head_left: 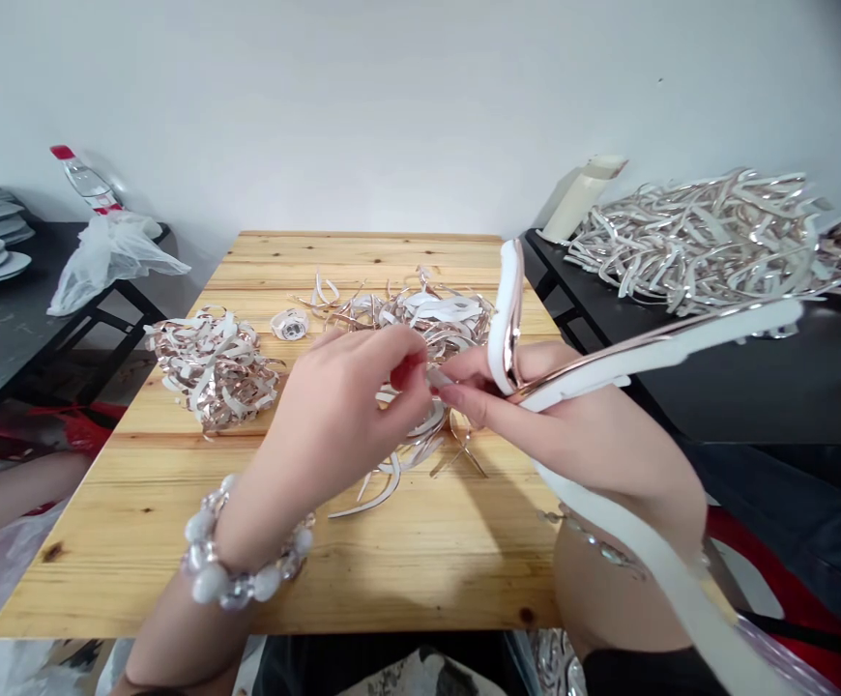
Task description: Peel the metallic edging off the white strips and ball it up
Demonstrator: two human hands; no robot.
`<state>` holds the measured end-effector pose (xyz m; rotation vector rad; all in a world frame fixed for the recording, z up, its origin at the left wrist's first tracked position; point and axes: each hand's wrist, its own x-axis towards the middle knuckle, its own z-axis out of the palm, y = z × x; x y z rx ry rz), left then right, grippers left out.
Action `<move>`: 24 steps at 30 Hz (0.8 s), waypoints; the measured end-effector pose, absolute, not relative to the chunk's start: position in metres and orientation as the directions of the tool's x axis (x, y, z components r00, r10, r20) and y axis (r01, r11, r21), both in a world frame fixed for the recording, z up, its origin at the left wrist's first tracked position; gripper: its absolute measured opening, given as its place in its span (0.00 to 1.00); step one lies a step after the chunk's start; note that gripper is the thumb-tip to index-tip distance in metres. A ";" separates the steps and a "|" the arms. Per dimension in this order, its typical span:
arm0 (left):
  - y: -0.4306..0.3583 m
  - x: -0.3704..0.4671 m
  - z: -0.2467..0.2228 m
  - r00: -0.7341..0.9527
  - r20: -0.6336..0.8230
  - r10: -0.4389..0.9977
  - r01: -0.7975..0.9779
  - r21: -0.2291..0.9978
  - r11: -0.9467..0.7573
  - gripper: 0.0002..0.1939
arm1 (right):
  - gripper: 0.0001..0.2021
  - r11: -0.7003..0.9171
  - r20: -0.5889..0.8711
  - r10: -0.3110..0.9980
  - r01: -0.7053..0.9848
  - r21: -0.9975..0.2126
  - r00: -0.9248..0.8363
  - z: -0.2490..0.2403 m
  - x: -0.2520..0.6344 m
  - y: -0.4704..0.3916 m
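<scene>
Wooden tabletop point(137, 541) below; right fingers point(504, 414) partly hide white strips point(652, 355).

The gripped strip point(652, 355) is white and rose-gold, like the pile point(214, 372) left of the grip. Beneath, the tabletop point(420, 580) is yellow-brown with dark knots.

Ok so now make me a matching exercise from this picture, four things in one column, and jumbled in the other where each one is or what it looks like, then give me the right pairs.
Column one
1. Bottle
2. Chunky bead bracelet
3. Largest heap of strips
4. Long white strip

Column two
A. On the dark table at the right
B. Held in the right hand
C. Clear, with a red cap
D. Around the left wrist

Right pairs: 1-C, 2-D, 3-A, 4-B
</scene>
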<state>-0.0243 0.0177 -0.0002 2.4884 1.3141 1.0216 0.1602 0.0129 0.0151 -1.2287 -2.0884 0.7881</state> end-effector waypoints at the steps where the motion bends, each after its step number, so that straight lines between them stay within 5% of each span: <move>1: 0.018 -0.027 0.001 0.408 0.430 0.805 0.609 0.529 -0.591 0.06 | 0.08 0.403 0.190 0.894 0.543 -0.737 -0.405 0.016 0.161 0.013; 4: 0.019 -0.034 0.003 0.504 0.276 0.818 0.498 0.682 -0.536 0.12 | 0.06 0.370 0.158 0.904 0.545 -0.752 -0.397 0.016 0.164 0.015; 9: 0.018 -0.033 0.001 0.455 0.303 0.837 0.628 0.557 -0.543 0.05 | 0.08 0.389 0.149 0.893 0.561 -0.731 -0.425 0.004 0.167 0.024; 12: 0.020 -0.035 0.001 0.473 0.276 0.837 0.602 0.592 -0.536 0.05 | 0.07 0.490 0.254 0.858 0.562 -0.666 -0.447 -0.006 0.168 0.034; 18: 0.034 -0.029 -0.005 0.414 0.276 0.868 0.195 0.904 -0.380 0.11 | 0.05 0.551 0.344 0.822 0.482 -0.681 -0.454 -0.006 0.161 0.043; 24: 0.041 -0.012 -0.020 0.268 0.367 0.891 0.022 0.922 -0.387 0.04 | 0.06 0.431 0.364 0.901 0.378 -0.820 -0.237 -0.007 0.149 0.042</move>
